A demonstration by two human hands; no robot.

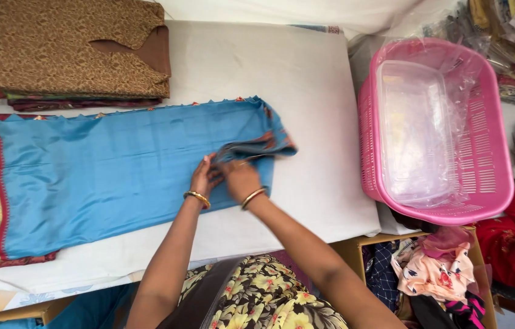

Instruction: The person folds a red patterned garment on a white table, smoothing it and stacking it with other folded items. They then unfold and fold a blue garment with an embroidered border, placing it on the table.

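Clearly the fold at the right end of the blue cloth (117,176) is the step in hand, and to do it well the turned-over edge should probably be squared with the layer below and pressed flat before letting go, or the slippery fabric may creep. The cloth lies spread across the white tabletop (306,79), its red border at the left. The left hand (204,176) pinches the folded edge, fingers narrow. The right hand (240,178), touching it, holds the same bunched edge. Both forearms reach up from the near side, wrists bent, bangles showing.
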